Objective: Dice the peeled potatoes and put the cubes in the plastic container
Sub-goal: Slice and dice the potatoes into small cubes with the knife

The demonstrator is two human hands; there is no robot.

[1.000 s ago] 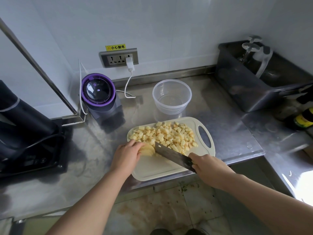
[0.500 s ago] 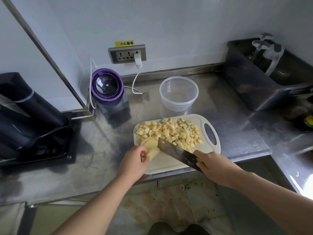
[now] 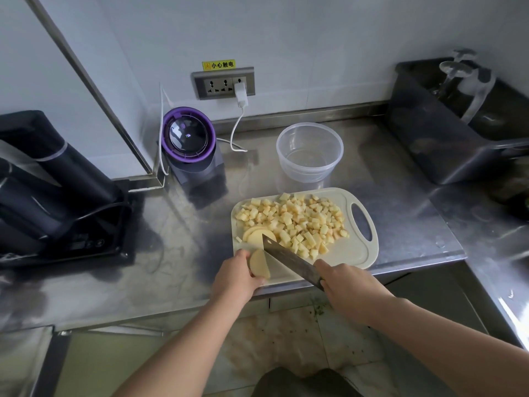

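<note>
At the near left corner of the cutting board [image 3: 359, 255], the left hand [image 3: 237, 277] grips a potato piece [image 3: 260, 265] with curled fingers. The right hand [image 3: 352, 287] grasps the handle of the knife [image 3: 289, 259] at the board's near edge, and the blade lies across the board, just beside this piece. Potato cubes [image 3: 297, 219] cover the far half of the board, with slices [image 3: 255, 235] at their left. The plastic container [image 3: 309, 153] stands just behind the board.

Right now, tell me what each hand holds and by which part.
Left hand holds a potato piece by its rounded side, on the cutting board. Right hand grips the knife by its handle, which the fingers hide.
</note>
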